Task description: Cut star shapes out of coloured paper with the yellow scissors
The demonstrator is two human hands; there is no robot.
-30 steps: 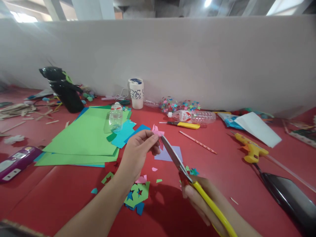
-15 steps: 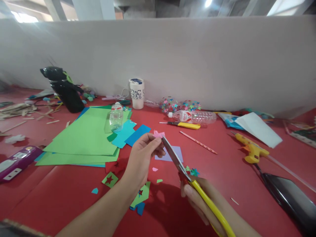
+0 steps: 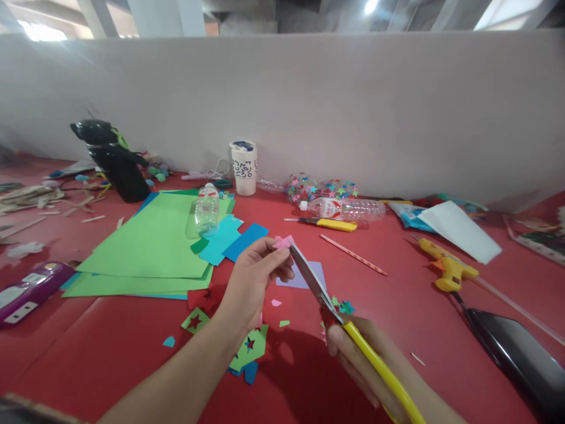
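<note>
A red table (image 3: 79, 359) runs up to a pale wall (image 3: 282, 106). A black flask (image 3: 118, 174) and a white cup (image 3: 245, 179) stand near the back; wood strips (image 3: 22, 197) lie at the far left, above a purple power strip (image 3: 35, 291). A stack of green paper (image 3: 145, 241) covers the left middle. To the right lie a clear bottle (image 3: 364, 209) on its side, a yellow cutter (image 3: 338, 225), a patterned stick (image 3: 353, 254), a purple sheet (image 3: 316, 272) and a yellow glue gun (image 3: 454, 275)
</note>
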